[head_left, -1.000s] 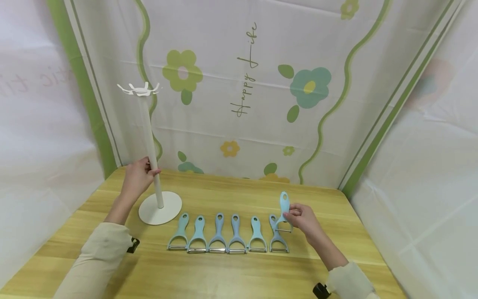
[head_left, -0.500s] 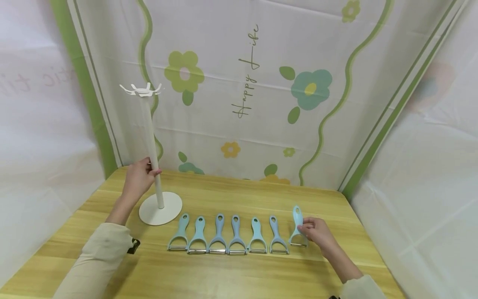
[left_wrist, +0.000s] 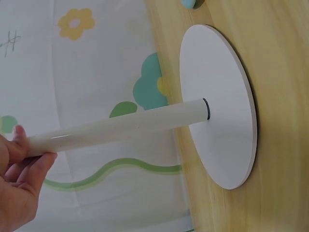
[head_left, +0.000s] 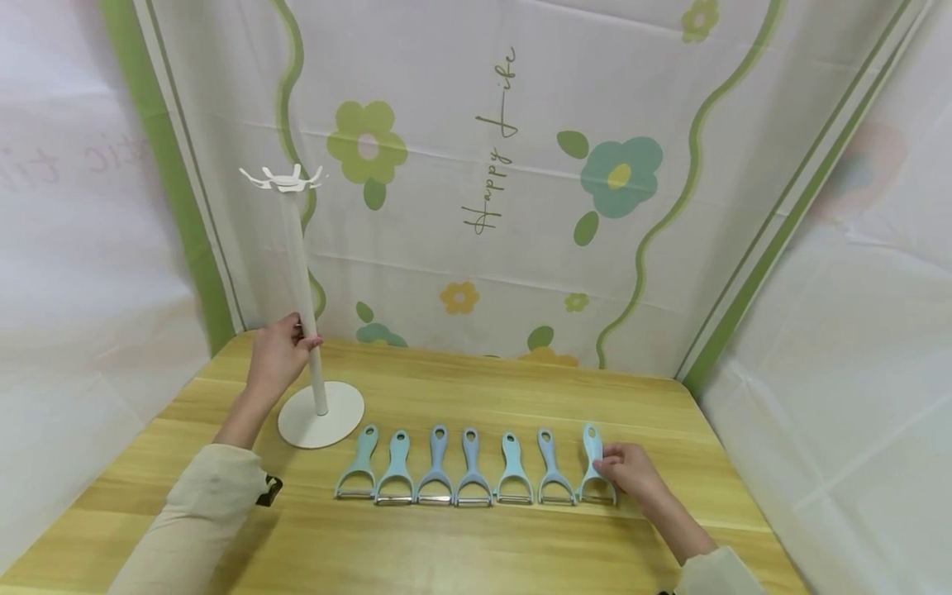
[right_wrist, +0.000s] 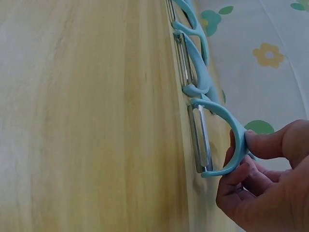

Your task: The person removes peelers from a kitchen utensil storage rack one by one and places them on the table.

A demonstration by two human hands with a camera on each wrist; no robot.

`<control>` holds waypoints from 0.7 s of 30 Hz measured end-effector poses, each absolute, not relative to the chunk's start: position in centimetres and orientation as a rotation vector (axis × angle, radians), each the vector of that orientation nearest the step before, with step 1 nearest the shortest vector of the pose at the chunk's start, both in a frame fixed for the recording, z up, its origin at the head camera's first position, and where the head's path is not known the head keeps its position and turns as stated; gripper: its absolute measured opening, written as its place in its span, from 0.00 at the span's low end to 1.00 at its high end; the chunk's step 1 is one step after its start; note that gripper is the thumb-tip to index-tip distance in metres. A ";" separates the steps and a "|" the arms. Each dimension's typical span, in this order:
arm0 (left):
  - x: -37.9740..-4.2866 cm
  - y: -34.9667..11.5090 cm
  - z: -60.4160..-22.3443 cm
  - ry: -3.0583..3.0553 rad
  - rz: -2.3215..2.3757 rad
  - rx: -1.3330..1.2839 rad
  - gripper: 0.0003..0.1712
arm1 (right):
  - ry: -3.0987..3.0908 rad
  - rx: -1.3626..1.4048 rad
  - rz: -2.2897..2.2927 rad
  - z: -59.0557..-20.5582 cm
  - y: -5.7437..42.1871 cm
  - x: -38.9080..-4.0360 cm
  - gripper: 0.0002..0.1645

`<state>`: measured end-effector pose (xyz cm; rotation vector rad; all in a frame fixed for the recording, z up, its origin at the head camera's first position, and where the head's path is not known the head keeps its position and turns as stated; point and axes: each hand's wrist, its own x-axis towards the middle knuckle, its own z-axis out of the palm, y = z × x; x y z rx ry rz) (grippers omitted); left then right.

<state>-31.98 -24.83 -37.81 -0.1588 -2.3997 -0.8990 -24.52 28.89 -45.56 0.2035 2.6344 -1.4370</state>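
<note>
My left hand (head_left: pixel 278 351) grips the post of a white stand (head_left: pixel 303 289) partway up. The stand is upright on its round base (left_wrist: pixel 219 106), with a ring of upturned hooks (head_left: pixel 284 180) at its top. At the right end of a row of peelers, my right hand (head_left: pixel 630 471) pinches a light blue peeler (head_left: pixel 592 446) near the neck of its handle. In the right wrist view, thumb and fingers close round its curved frame (right_wrist: pixel 236 128), the blade (right_wrist: pixel 200 137) facing the near side. Beside it lies a blue-grey peeler (head_left: pixel 549 454).
Further left in the row lie several more peelers, among them a mint one (head_left: pixel 513 459), a blue one (head_left: pixel 472 454) and a green one (head_left: pixel 364 450). All rest on the wooden table (head_left: pixel 416 549). A flower-printed curtain (head_left: pixel 446 248) hangs behind the table.
My right hand has carried the light blue peeler rightward and down, from over the neighbouring peeler to the row's right end at the table. My left hand keeps its grip on the post.
</note>
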 end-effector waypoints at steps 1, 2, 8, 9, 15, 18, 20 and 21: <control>-32.0 -24.8 -37.8 -2.393 -0.895 -0.159 0.10 | 2.639 0.205 -1.436 -45.7 28.9 -24.5 0.21; -32.1 -24.7 -37.9 -2.384 -0.890 -0.158 0.09 | 2.642 0.208 -1.440 -45.8 28.9 -24.6 0.20; -32.1 -24.5 -38.0 -2.357 -0.880 -0.145 0.07 | 2.689 0.221 -1.371 -46.5 28.8 -24.7 0.17; -32.1 -24.5 -38.0 -2.357 -0.883 -0.143 0.07 | 2.704 0.224 -1.344 -46.6 28.7 -24.7 0.17; -32.2 -24.7 -38.0 -2.361 -0.913 -0.129 0.09 | 2.776 0.224 -1.206 -47.0 28.6 -24.7 0.16; -32.4 -24.9 -37.9 -2.379 -0.926 -0.124 0.09 | 2.788 0.210 -1.179 -46.8 28.7 -24.7 0.17; -32.5 -25.1 -37.7 -2.403 -0.935 -0.127 0.10 | 2.788 0.202 -1.182 -46.5 28.8 -24.7 0.17; -32.5 -25.2 -37.6 -2.420 -0.938 -0.127 0.11 | 2.792 0.191 -1.180 -46.3 28.9 -24.8 0.17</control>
